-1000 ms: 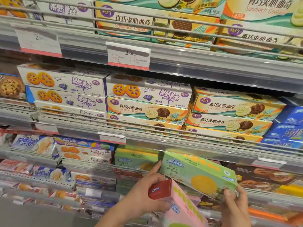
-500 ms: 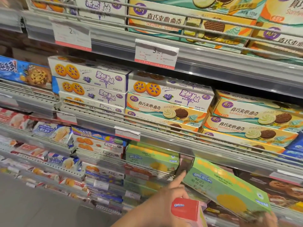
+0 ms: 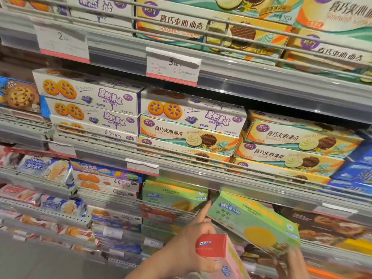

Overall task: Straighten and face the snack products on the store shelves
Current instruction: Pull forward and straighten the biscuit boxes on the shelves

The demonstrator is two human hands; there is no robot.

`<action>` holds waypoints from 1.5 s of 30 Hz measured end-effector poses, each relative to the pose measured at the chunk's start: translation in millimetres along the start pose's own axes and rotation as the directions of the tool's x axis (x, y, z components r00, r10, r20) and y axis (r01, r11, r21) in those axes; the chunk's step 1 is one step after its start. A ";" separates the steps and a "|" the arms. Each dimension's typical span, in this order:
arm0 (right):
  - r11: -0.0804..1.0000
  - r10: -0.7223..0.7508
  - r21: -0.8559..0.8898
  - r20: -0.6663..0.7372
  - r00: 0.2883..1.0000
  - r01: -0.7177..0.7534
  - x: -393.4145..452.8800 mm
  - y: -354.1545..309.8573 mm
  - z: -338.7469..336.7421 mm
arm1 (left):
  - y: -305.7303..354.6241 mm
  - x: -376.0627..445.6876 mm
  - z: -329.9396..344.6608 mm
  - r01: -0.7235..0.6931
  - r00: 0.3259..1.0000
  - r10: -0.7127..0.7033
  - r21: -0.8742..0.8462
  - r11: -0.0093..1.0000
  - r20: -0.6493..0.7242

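Observation:
My left hand [image 3: 189, 244] grips a pink Oreo box [image 3: 221, 256] with a red end, low in the view; its index finger points up and touches the left end of a green biscuit box [image 3: 251, 220]. My right hand [image 3: 291, 262] holds that green box at its lower right end. The green box is tilted, its left end up near the shelf rail [image 3: 241, 188]. A matching green box [image 3: 173, 196] lies on the shelf just to the left.
Above, stacked white blueberry-cookie boxes [image 3: 90, 97] and orange sandwich-cookie boxes [image 3: 291, 141] sit behind wire rails. Price tags [image 3: 173, 67] hang on the shelf edges. Wafer bags [image 3: 46, 168] fill the lower left shelves; blue boxes [image 3: 358, 172] stand at right.
The view has swung left and closer to the shelves. The green box and both hands sit lower and further right in the view; the Oreo box shows its red end.

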State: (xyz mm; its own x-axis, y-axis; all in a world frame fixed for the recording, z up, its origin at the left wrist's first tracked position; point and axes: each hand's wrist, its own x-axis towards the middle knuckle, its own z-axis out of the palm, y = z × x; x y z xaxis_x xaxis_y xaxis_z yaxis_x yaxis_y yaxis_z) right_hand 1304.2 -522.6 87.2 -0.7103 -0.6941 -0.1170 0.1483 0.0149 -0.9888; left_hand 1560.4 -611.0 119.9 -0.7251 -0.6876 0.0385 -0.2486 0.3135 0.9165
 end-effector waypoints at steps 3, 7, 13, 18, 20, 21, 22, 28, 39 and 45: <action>0.998 -0.052 -0.022 0.061 0.997 0.053 3.8 9.8 0.5 | -10.5 -2.9 -1.4 0.008 0.996 -0.012 -0.042 0.999 -0.087; 0.976 -0.120 -0.169 0.113 0.986 0.138 -3.5 17.3 13.7 | -23.5 -4.5 -8.6 0.021 0.986 -0.035 -0.089 0.996 -0.166; 0.932 -0.184 -0.282 0.176 0.967 0.229 -16.7 16.0 35.4 | -31.1 -10.8 -24.6 0.003 0.972 -0.027 -0.103 0.995 -0.233; 0.896 -0.219 -0.330 0.255 0.942 0.298 -19.0 13.6 49.5 | -37.8 -15.5 -30.3 0.032 0.961 -0.053 -0.083 0.996 -0.273; 0.921 -0.191 -0.276 0.293 0.937 0.274 -18.9 11.7 54.9 | -42.5 -18.3 -31.9 0.039 0.943 -0.064 -0.082 0.996 -0.327; 0.930 -0.181 -0.255 0.313 0.932 0.266 -19.9 9.4 58.8 | -45.2 -19.6 -32.5 0.051 0.930 -0.073 -0.070 0.996 -0.359; 0.932 -0.173 -0.247 0.337 0.925 0.264 -19.9 8.3 62.3 | -48.2 -20.5 -33.3 0.062 0.917 -0.080 -0.059 0.996 -0.391; 0.895 -0.114 -0.341 0.445 0.888 0.286 -20.8 -3.4 80.3 | -61.0 -28.6 -48.9 0.107 0.868 -0.123 -0.061 0.992 -0.481; 0.905 0.009 -0.337 0.627 0.779 0.261 -28.3 -15.6 110.2 | -75.5 -46.2 -88.4 0.096 0.850 -0.122 -0.078 0.992 -0.513; 0.932 0.045 -0.310 0.616 0.787 0.189 -25.0 -19.7 115.4 | -73.6 -48.7 -93.6 0.087 0.858 -0.103 -0.056 0.995 -0.503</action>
State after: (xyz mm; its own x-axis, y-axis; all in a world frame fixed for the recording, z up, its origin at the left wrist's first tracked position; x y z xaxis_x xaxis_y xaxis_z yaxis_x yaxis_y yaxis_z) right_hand 1398.5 -588.5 120.3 -0.1284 -0.9885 -0.0798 -0.2087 0.1056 -0.9722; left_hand 1674.2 -661.9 87.8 -0.2733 -0.9518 0.1389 -0.2743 0.2155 0.9372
